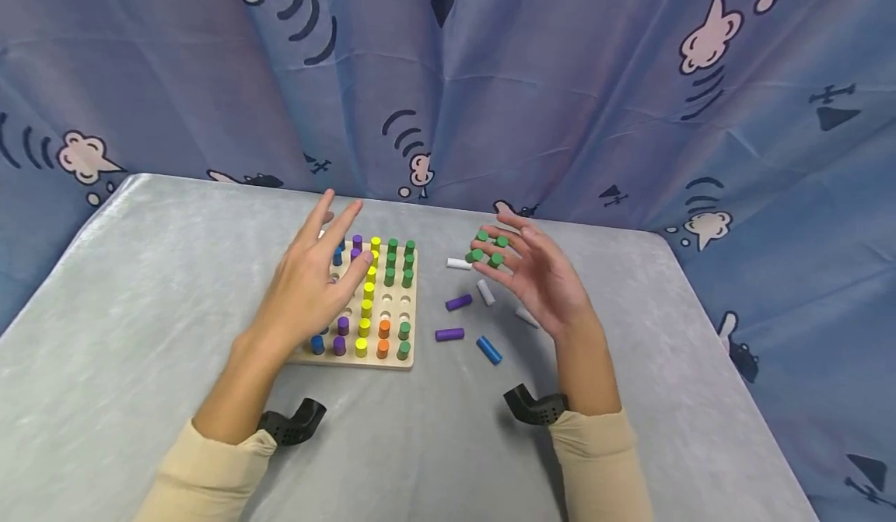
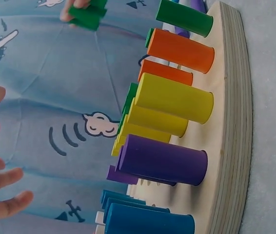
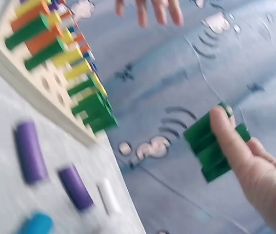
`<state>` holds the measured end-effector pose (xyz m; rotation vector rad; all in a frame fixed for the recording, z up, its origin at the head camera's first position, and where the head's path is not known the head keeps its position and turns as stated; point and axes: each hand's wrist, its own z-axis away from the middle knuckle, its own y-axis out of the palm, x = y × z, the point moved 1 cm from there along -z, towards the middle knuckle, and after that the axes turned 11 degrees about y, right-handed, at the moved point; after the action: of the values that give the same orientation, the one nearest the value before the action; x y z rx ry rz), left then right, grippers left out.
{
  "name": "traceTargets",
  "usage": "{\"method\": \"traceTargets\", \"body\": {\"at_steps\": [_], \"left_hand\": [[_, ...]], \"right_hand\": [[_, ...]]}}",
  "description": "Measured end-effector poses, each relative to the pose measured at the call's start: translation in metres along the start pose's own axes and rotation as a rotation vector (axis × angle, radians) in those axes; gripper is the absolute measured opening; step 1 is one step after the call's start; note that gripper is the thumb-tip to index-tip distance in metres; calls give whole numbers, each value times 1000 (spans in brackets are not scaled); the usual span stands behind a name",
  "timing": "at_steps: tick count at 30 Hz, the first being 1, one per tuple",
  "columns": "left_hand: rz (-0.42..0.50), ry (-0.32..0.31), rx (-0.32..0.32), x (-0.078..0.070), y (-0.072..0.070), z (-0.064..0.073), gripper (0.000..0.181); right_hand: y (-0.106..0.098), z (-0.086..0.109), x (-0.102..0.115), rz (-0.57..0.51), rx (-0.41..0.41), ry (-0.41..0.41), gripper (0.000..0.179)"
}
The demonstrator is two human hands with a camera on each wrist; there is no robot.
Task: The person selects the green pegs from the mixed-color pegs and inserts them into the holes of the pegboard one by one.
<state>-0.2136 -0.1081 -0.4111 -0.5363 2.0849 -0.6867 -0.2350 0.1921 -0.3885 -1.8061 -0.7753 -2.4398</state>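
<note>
Green pegs (image 3: pixel 207 146) in right hand (image 1: pixel 544 275)

Holding left hand (image 1: pixel 304 285) raised, fingers (image 1: pixel 344 228) spread; gripping with raised right hand (image 1: pixel 547 281), both forearms (image 1: pixel 589 370) stretched forward.

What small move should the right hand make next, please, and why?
Perhaps the right hand should bring its green pegs over the pegboard: it holds them raised, and the rightmost column shows empty holes between standing green ones.
</note>
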Motion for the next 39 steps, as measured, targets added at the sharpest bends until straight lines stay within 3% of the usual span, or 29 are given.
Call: {"method": "traceTargets", "body": {"at_steps": [5, 10, 14, 18, 21, 25, 32, 39], "left_hand": [[-11, 6, -6, 1, -2, 0, 63], [-9, 12, -7, 2, -2, 0, 63], [-7, 15, -10, 2, -1, 0, 63], [-3, 18, -11, 2, -1, -1, 63], [-7, 7, -3, 2, -2, -1, 63], [-22, -15, 5, 3, -5, 1, 64], [-26, -15, 4, 3, -5, 2, 65], [-17, 0, -2, 2, -4, -1, 64]], "right_hand": [[-25, 4, 7, 53, -230, 80, 32], [-47, 7, 6, 70, -412, 177, 50], [-53, 8, 7, 120, -543, 212, 59], [-55, 6, 7, 253, -654, 228, 59], [-54, 3, 4, 353, -684, 238, 60], [-53, 2, 3, 390, -677, 222, 63], [-52, 7, 7, 418, -648, 95, 53], [-60, 11, 7, 645, -674, 18, 55]]}}
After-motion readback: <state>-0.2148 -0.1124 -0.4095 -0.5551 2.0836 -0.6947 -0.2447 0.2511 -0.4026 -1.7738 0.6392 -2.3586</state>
